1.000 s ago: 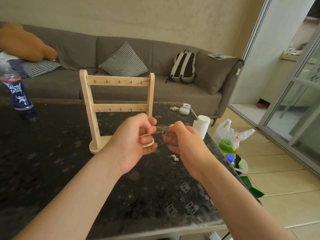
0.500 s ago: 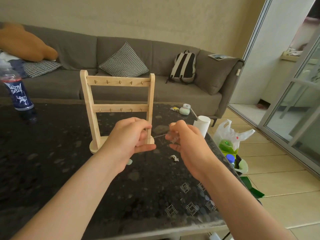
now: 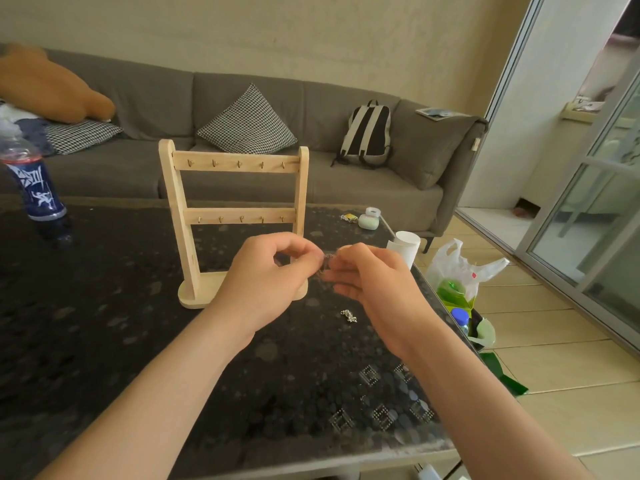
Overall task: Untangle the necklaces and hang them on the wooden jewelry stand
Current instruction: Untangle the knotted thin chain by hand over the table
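We hold the necklace [image 3: 326, 262] in the air just in front of the stand's [image 3: 239, 164] right post, a small dark bunch of chain pinched between both sets of fingertips. Half a second ago our hands were apart with a short length drawn taut between them. Now the left hand [image 3: 266, 282] and right hand [image 3: 374, 282] are together again, fingers curled and nearly touching, and the chain is bunched up. We judge that the pull did not free the knot, so we are back to picking at it. No hook on the stand carries anything yet.

A second small heap of chain [image 3: 349, 315] lies on the table [image 3: 104, 323] below the right hand. Further out, a bottle [image 3: 36, 188] stands far left, a white cup [image 3: 405, 247] at the right edge, a small case [image 3: 369, 220] behind it. None blocks the stand. Our left hand covers part of its base, and the knot itself is too small to read.
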The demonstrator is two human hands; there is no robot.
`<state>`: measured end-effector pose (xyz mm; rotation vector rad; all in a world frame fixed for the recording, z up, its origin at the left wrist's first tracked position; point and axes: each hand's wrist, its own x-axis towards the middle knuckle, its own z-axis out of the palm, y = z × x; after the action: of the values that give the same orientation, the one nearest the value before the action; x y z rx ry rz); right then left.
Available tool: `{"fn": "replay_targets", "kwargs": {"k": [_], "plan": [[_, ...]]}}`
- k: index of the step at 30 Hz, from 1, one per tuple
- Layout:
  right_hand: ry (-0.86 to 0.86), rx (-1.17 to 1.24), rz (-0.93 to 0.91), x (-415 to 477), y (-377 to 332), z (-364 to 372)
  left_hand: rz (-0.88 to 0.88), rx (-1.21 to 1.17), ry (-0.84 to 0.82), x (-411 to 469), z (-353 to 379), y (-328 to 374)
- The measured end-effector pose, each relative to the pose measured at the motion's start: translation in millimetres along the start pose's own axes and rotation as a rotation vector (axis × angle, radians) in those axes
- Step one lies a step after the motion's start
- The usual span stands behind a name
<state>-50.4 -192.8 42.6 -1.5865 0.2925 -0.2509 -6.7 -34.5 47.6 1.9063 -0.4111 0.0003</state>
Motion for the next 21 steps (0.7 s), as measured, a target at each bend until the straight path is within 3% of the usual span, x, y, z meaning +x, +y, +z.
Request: {"fn": "replay_targets", "kwargs": {"k": [10, 21], "plan": [[-0.119, 0.151, -0.018, -1.0, 1.2, -2.2, -0.054, -0.078, -0.075, 1.7, 2.9, 0.9], [0.093, -0.137, -0.34, -1.6, 2.0, -10.1, 0.037, 0.027, 0.026, -0.3, -5.4, -0.2]]}}
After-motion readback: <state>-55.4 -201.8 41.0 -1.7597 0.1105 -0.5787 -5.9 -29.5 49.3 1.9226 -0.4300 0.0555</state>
